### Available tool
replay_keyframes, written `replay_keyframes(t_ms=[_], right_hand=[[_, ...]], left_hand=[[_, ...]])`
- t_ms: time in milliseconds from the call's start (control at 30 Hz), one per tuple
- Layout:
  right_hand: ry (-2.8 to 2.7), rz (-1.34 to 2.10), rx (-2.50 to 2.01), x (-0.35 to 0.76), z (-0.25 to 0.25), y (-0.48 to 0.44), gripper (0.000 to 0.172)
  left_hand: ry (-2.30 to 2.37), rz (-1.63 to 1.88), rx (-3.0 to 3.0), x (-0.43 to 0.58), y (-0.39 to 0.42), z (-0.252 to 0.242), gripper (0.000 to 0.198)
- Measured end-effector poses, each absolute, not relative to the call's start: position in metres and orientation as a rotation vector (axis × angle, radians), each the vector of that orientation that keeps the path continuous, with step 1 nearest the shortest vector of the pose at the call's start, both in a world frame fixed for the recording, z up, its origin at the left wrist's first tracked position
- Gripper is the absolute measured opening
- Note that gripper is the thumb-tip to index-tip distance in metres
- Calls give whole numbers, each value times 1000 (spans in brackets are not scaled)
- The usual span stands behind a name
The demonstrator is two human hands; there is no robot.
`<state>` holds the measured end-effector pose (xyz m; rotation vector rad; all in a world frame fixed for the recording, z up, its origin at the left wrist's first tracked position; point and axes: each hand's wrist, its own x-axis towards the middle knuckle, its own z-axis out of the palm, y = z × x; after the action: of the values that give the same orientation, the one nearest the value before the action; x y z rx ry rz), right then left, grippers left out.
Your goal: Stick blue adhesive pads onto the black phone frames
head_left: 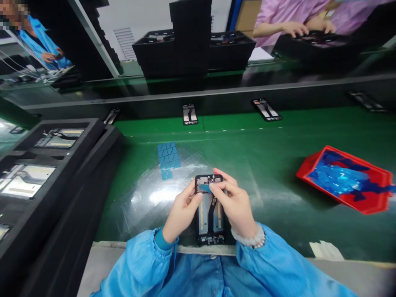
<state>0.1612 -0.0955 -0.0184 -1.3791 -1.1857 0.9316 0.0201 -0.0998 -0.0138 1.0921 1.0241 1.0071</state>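
A phone frame [206, 212] with a dark flex cable down its middle stands upright in view near the bench's front edge. My left hand [182, 210] grips its upper left side, thumb on the near face. With thumb and forefinger, my right hand [235, 202] presses at a blue sticker [204, 188] lying across the upper part of the frame; other fingers of that hand reach behind the top right edge. Whether the fingertips pinch the sticker or only press on it is hard to see. A sheet of blue stickers [168, 156] on clear film lies beyond my left hand.
A red bin [375, 204] of crumpled blue film stands at the right. Black foam trays [93, 128] with phone frames are stacked at the left. More phone frames [189, 114] lie along the back strip. Co-workers' hands [295, 29] are at work beyond the ledge.
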Motion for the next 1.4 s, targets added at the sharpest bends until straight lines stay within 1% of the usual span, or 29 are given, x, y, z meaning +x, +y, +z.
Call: replay_keyframes(t_ms=[133, 567, 833, 967, 1200, 1400], right_hand=[[-1207, 905, -1392, 156, -17, -97, 20], [-1172, 958, -1370, 154, -23, -98, 14], [-1190, 966, -1368, 154, -23, -98, 15], [-1210, 948, -1374, 153, -20, -97, 15], [-1250, 934, -1371, 152, -15, -97, 14], [-1240, 932, -1348, 153, -12, -99, 14]], left_hand=[[1008, 983, 1045, 21, -98, -8, 52], [1002, 973, 1019, 20, -99, -9, 47], [1030, 981, 1030, 22, -100, -5, 45], [1043, 1002, 1023, 22, -100, -6, 40], [1168, 1081, 1054, 28, -100, -7, 24], [1238, 1099, 1118, 31, -102, -9, 19]])
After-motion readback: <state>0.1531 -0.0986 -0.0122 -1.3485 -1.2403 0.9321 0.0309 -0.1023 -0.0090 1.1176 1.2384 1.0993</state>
